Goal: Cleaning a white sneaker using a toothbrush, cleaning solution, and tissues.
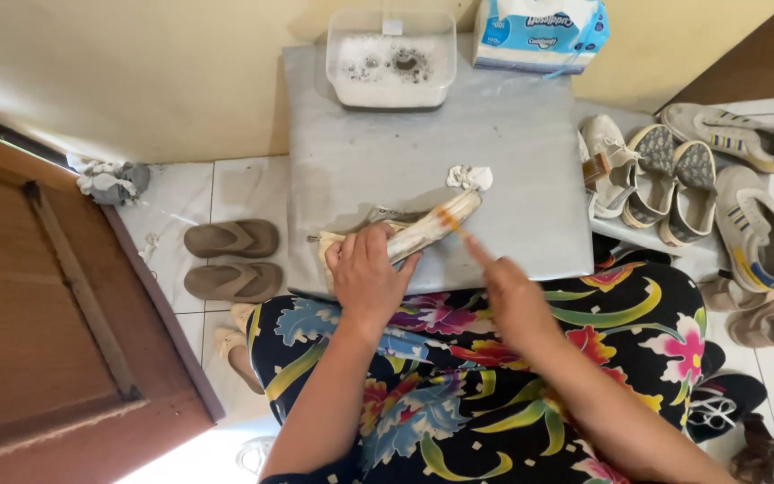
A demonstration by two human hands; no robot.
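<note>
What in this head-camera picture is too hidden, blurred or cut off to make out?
- Shoe on the grey table: its heel end is hidden under the left hand.
- Right hand: motion-blurred; the small tool in its grip, perhaps a brush, is too smeared to identify.
- Tissue pack: cut off by the top edge.
- Tub: whitish, speckled contents unclear.
- Dark shoes: partly hidden behind the floral dress.

grey table (512, 152), brown sandals (231, 260), floral dress (494, 394)

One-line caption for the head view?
Left hand presses a pale shoe on a grey board; right hand brushes it.
</note>
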